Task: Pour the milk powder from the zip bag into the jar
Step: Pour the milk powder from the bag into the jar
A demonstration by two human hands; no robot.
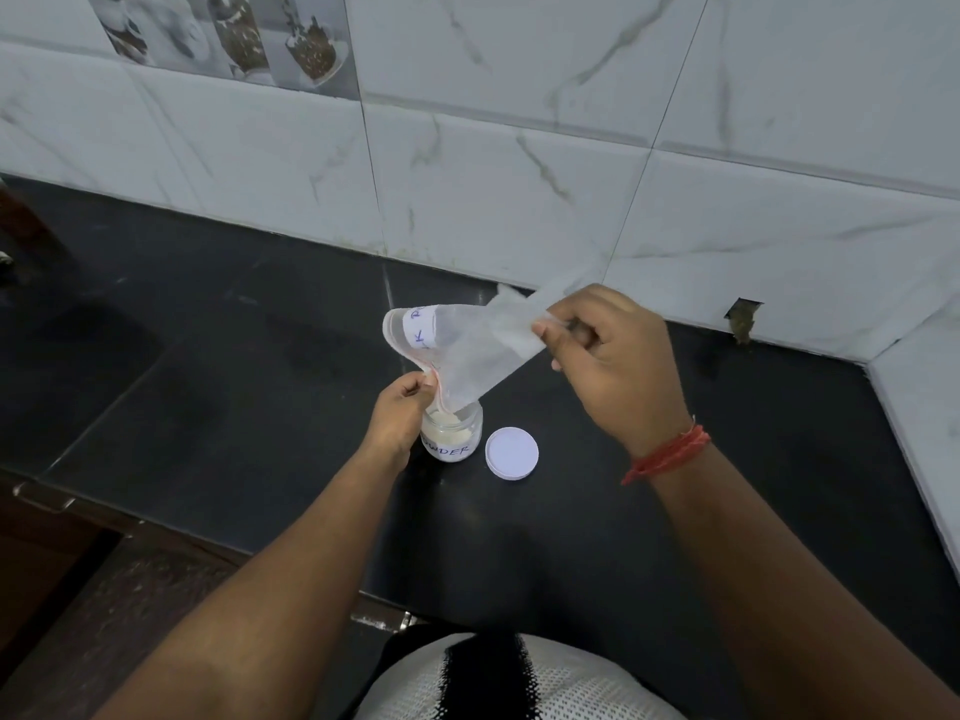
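Observation:
A clear zip bag (470, 350) with a white handwritten label is tilted mouth-down over a small clear jar (453, 440) on the black counter. The jar holds pale milk powder and bears a label ending in "WDER". My left hand (397, 413) pinches the bag's red-lined zip edge just above the jar's mouth. My right hand (613, 363) pinches the bag's bottom corner, raised up and to the right. The bag looks nearly flat, with little powder visible inside.
The jar's white lid (511, 453) lies flat on the black counter (260, 366) just right of the jar. White marbled wall tiles (519, 189) rise behind and at the right. The counter's front edge runs diagonally at lower left.

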